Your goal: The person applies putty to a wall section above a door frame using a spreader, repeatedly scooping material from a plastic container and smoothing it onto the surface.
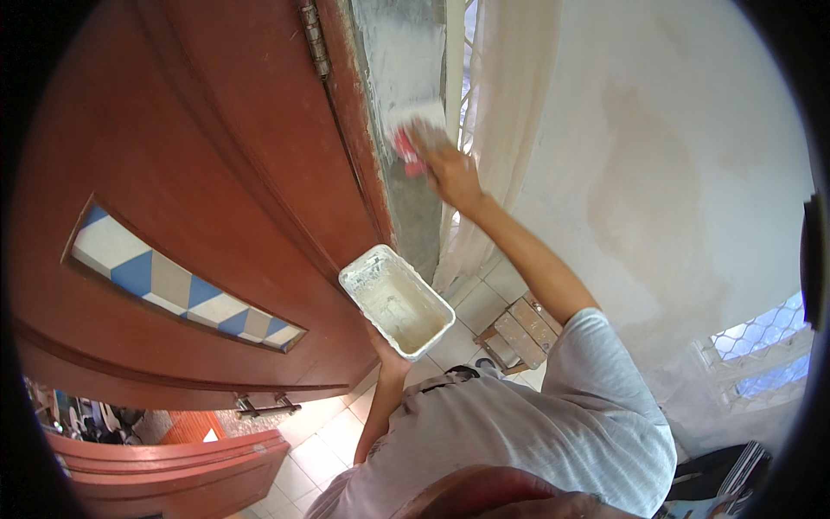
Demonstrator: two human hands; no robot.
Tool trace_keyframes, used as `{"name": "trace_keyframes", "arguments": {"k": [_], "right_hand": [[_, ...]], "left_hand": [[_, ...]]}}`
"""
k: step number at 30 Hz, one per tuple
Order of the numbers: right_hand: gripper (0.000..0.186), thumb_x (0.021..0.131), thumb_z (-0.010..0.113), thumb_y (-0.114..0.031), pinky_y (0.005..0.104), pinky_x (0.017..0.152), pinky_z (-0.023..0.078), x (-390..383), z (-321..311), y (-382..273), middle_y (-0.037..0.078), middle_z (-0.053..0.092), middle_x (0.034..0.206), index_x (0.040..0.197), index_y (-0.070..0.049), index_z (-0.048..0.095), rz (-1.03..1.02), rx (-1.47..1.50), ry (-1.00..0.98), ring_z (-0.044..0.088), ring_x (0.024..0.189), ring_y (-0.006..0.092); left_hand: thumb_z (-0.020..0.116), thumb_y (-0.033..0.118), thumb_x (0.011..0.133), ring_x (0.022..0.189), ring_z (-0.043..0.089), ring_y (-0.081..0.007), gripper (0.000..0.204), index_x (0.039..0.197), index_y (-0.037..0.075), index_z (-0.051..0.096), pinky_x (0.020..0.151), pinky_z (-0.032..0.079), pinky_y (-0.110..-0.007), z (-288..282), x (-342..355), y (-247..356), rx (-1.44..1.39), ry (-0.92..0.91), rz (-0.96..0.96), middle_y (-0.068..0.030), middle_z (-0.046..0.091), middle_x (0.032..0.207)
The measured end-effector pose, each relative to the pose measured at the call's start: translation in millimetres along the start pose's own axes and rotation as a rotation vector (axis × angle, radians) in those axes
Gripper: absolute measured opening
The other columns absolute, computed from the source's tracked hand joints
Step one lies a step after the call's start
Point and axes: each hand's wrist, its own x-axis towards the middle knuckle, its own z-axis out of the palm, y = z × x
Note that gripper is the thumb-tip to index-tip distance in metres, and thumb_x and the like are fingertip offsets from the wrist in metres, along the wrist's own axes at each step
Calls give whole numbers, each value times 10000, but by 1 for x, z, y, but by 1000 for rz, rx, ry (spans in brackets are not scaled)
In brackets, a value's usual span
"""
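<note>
Head view: right hand (445, 164) curled closed around a red spreader (408, 154), motion-blurred, at the white-smeared wall strip (402, 56) just beyond that grip. Left hand (391, 353) holds a white rectangular tub (435, 335) by its near end, fingers mostly hidden underneath; off-white paste (402, 307) inside. Reddish-brown door (233, 164) left of both grips.

No lettering, label, number or sign can be read on the white plastic tub (370, 275), the red-brown door (216, 112) or the motion-blurred red-handled scraper (405, 149).
</note>
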Motion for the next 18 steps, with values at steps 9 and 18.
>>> {"name": "trace_keyframes", "arguments": {"k": [9,18], "right_hand": [[761,782,555,152,431,1052,542,-15,-47,3,113,607,1473,1468,-178,586,66,274,-27,596,1348,317],[866,747,630,91,436,1025,571,90,-15,-4,101,618,1461,1556,-187,494,-187,-125,153,582,1364,313]], "left_hand": [[385,636,1070,1419,475,-282,725,1589,130,382,1177,410,-452,23,1,-9,33,71,114,-73,466,1573],[391,659,1060,1413,483,-275,747,1586,129,387,1182,407,-447,31,3,-29,-5,140,135,-71,466,1575]]}}
